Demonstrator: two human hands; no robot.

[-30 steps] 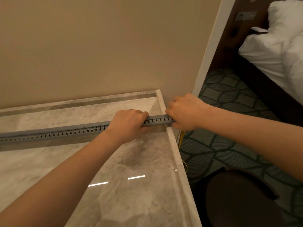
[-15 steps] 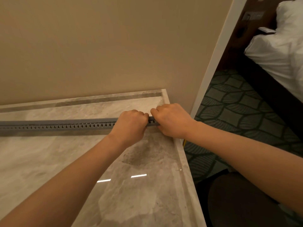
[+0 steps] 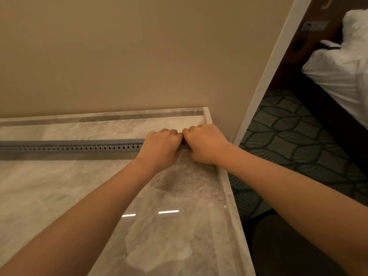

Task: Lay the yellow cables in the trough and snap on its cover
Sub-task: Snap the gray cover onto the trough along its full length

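Snapping stage: cover [image 3: 89, 140] looks seated along most of the trough [image 3: 59, 149]; its right end is the part in hand.
Left hand [image 3: 161, 150]: fingers curled over the trough.
Right hand [image 3: 205, 145]: gripping the trough's end, knuckles touching the left hand.
Trough position: across the marble tabletop [image 3: 179, 226], ending at its right edge.
Yellow cables: not visible.
Next move: probably a firm downward press at this end.

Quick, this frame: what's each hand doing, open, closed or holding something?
Left hand: fingers curled over the grey trough, gripping it.
Right hand: fingers curled round the same trough near its right end, gripping it.
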